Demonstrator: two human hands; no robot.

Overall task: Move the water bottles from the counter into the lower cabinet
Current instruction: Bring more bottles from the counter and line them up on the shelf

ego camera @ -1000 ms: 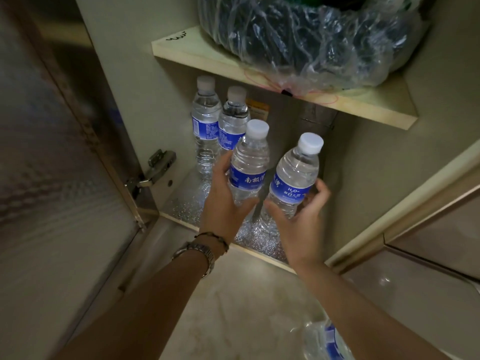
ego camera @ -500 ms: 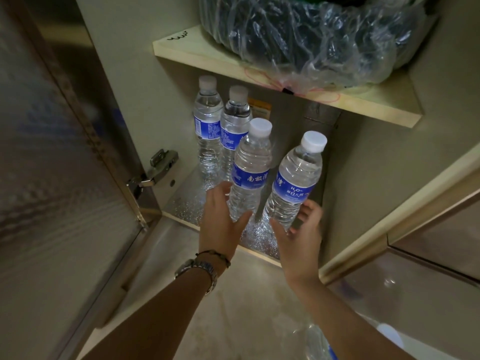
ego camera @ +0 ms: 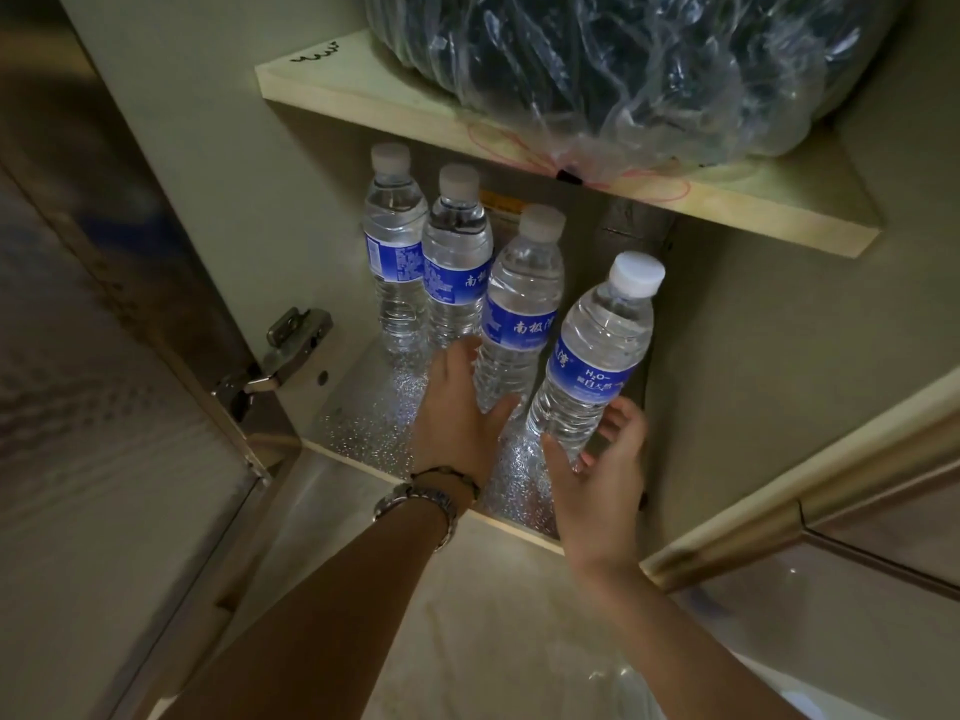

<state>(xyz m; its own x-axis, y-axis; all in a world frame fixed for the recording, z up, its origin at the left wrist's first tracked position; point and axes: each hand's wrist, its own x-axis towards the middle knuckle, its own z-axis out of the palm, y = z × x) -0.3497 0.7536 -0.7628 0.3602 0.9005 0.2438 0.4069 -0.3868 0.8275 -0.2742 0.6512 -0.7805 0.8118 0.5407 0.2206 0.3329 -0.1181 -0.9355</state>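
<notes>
Four clear plastic water bottles with blue labels stand in the lower cabinet, and the left hand and right hand each hold one near its bottom, so I think more may be left.

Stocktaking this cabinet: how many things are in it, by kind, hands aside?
Water bottles: 4, all on the cabinet floor
Clear plastic bags: 1, on the upper shelf
Total: 5
</notes>
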